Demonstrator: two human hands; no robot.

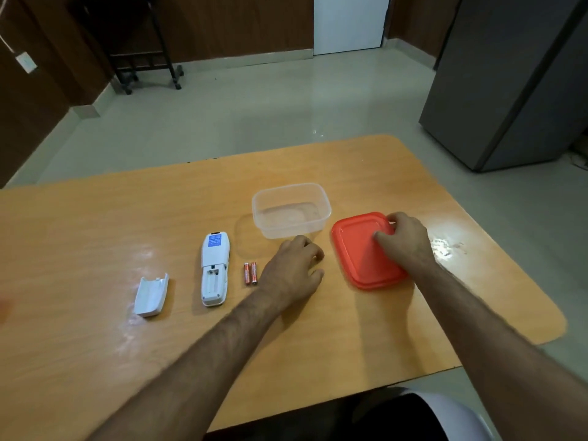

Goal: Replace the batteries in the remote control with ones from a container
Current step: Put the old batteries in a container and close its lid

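Observation:
The white remote control [215, 268] lies face down on the wooden table [95, 237] with its battery bay open and empty. Its white cover [151, 295] lies to its left. Two orange batteries [250, 272] lie side by side just right of the remote. The clear plastic container [291, 209] stands behind them and looks empty. My left hand [291, 270] rests on the table in front of the container, fingers curled under; what they hide, I cannot tell. My right hand [402, 240] grips the far edge of the red lid [362, 254], which lies flat beside the container.
The table's right edge and rounded corner run close to the lid. A grey refrigerator [515, 78] stands at the far right, a black wheeled stand [143, 49] at the far left. A white seat edge [458, 412] shows below the table's near edge.

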